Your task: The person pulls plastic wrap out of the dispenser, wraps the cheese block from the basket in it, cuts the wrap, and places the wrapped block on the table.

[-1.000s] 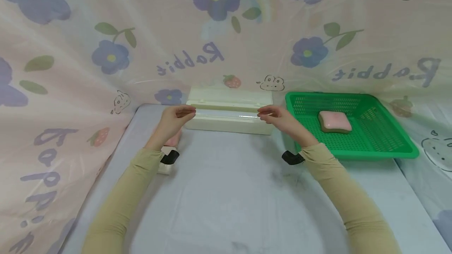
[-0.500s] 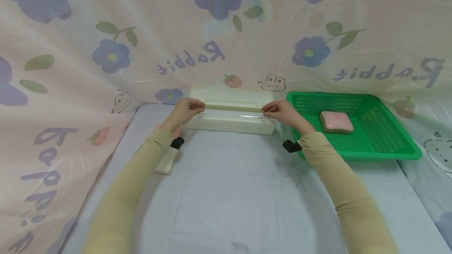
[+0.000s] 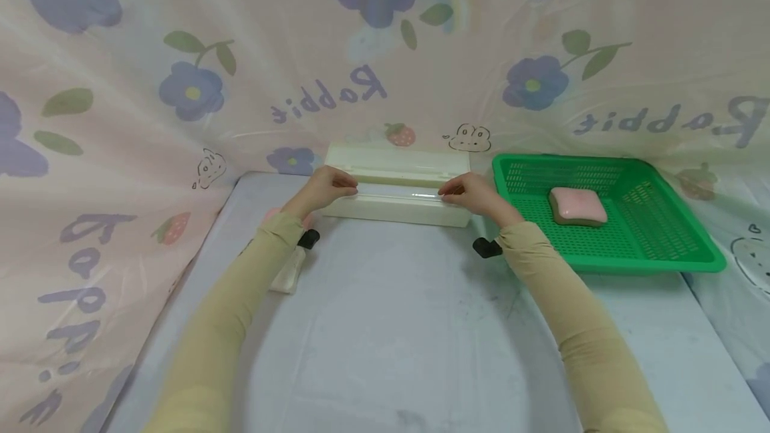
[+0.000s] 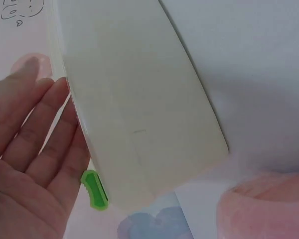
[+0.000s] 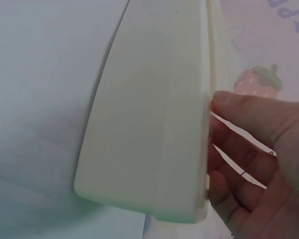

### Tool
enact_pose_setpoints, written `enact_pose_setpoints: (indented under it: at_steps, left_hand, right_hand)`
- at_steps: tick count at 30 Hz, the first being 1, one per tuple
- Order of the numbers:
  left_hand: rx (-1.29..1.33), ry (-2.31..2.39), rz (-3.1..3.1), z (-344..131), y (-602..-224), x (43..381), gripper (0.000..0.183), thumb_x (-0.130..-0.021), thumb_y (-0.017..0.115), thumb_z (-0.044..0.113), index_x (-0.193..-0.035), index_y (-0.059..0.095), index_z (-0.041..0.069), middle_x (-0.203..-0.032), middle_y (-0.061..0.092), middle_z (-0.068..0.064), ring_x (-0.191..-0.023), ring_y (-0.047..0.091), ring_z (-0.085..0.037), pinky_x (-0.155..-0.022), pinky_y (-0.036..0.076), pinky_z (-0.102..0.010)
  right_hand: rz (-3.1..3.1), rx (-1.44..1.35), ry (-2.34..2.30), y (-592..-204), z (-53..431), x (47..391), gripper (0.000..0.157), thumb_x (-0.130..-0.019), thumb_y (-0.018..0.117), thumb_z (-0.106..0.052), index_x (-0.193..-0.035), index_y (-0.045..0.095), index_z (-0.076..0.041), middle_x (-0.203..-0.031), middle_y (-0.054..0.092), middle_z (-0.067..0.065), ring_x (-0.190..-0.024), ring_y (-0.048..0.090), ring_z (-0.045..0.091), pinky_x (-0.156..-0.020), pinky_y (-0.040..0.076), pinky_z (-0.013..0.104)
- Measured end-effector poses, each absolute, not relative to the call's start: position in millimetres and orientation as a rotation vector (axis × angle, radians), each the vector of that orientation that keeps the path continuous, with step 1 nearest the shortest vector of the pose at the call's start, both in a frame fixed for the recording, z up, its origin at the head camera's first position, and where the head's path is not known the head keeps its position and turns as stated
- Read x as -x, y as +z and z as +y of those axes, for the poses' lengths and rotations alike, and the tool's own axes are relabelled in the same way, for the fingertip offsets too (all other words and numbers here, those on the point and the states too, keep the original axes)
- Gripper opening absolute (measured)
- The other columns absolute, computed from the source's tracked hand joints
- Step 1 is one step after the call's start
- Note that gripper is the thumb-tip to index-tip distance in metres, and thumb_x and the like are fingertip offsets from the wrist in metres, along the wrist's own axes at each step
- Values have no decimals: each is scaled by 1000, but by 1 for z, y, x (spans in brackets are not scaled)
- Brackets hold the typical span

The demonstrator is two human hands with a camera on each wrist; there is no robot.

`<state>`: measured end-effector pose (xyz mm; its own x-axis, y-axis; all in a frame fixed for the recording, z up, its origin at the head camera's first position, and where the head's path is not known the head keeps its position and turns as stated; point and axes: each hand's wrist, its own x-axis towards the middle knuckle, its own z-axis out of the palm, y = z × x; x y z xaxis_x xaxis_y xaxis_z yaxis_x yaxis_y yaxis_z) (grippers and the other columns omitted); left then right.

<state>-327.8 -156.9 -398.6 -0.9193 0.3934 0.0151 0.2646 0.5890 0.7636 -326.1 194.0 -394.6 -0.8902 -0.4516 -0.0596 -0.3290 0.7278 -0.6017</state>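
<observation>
A long white box point(image 3: 397, 211) stands at the back of the table with its lid point(image 3: 397, 161) raised. A glossy clear strip, apparently plastic film point(image 3: 400, 192), lies along its opening. My left hand point(image 3: 321, 189) is over the left part; the left wrist view shows its fingers extended, tips at the box edge beside a green slider point(image 4: 94, 190). My right hand point(image 3: 475, 194) is over the right part; in the right wrist view thumb and bent fingers stand apart, touching the edge. Whether either hand pinches the strip is hidden.
A green basket point(image 3: 607, 264) holding a pink-topped sponge point(image 3: 579, 206) stands on the right. On the left, partly behind my sleeve, lie a pink item point(image 4: 266, 209) and a white piece point(image 3: 289, 274). A patterned curtain point(image 3: 252, 52) hangs behind the table.
My left hand has moved right along the box. My right hand, after a small shift right, has come slightly inward. The box, basket and sponge stay in place.
</observation>
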Motion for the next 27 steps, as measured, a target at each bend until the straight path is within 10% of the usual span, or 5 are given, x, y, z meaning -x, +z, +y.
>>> enact_pose_setpoints:
  at_steps: [27]
  left_hand:
    - [-543, 1278, 2621, -159, -404, 342, 20, -86, 71, 5, -103, 71, -4, -99, 69, -10, -89, 65, -22, -79, 55, -31]
  right_hand:
    - [2715, 588, -894, -399, 188, 330, 18, -95, 61, -15, -101, 70, 0, -92, 66, 9, -83, 56, 22, -72, 49, 34]
